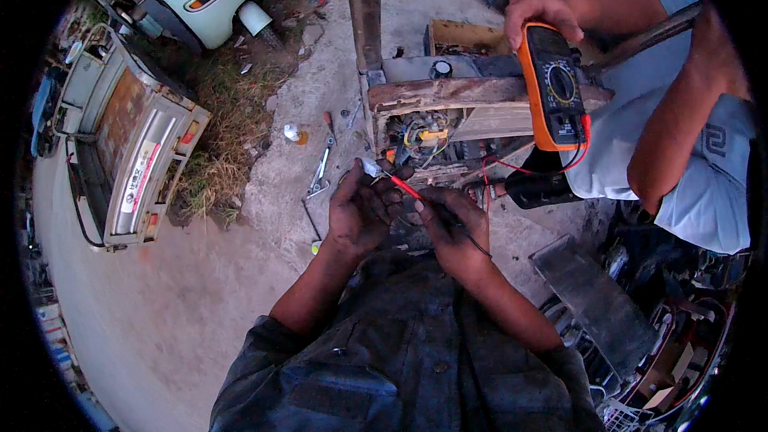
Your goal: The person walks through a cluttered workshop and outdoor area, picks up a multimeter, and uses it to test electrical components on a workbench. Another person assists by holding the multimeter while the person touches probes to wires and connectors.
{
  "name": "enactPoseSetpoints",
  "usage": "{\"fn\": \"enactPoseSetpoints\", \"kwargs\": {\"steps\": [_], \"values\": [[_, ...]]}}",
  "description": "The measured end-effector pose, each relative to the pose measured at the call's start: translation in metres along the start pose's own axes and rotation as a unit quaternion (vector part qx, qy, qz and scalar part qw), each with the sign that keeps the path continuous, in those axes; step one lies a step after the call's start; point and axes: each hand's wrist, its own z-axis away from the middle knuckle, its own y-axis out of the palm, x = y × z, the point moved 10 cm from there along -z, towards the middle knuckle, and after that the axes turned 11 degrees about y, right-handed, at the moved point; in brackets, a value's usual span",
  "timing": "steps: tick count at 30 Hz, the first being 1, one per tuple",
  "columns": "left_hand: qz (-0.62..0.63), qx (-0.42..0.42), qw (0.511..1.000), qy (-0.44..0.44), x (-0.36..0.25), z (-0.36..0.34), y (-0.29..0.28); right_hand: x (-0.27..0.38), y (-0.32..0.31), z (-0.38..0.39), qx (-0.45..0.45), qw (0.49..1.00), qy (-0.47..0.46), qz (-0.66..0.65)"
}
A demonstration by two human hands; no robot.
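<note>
My right hand (pixel 456 228) is closed round a red multimeter probe (pixel 406 187), which slants up and left toward my other hand. A black lead (pixel 477 246) runs beside that hand. My left hand (pixel 358 212), darkly smudged, is curled with a small whitish piece (pixel 370 166) at its fingertips; its kind is too small to make out. The probe's tip is close to this piece, but I cannot tell whether they touch. A co-worker's hand (pixel 540 12) grips an orange multimeter (pixel 546 88) at the right, with red and black leads plugged in.
Beyond my hands stands a worn wooden bench (pixel 448 94) with wiring and a yellow part (pixel 432 136) inside. A wrench (pixel 322 162), a screwdriver (pixel 328 120) and a small bottle (pixel 294 134) lie left on concrete. A cargo bed (pixel 132 156) and light-coloured vehicle (pixel 212 0) stand farther left; a dark panel (pixel 594 304) lies right.
</note>
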Motion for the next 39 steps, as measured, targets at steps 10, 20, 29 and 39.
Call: {"fn": "enactPoseSetpoints", "kwargs": {"steps": [10, 20, 29, 39], "values": [[0.067, 0.001, 0.997, -0.033, 0.004, -0.005, 0.001, -0.002, 0.003, -0.002, 0.000, 1.000, -0.001, -0.019], [0.080, 0.010, 0.996, -0.031, 0.007, -0.011, -0.002, 0.009, 0.005, -0.005, -0.005, 0.999, -0.037, -0.003], [-0.016, -0.035, 0.999, 0.003, 0.003, -0.010, -0.001, 0.016, 0.005, -0.004, -0.013, 0.998, -0.046, 0.037], [-0.074, -0.017, 0.997, 0.022, 0.006, -0.013, -0.007, -0.027, 0.019, -0.003, 0.021, 0.978, 0.116, -0.170]]}}
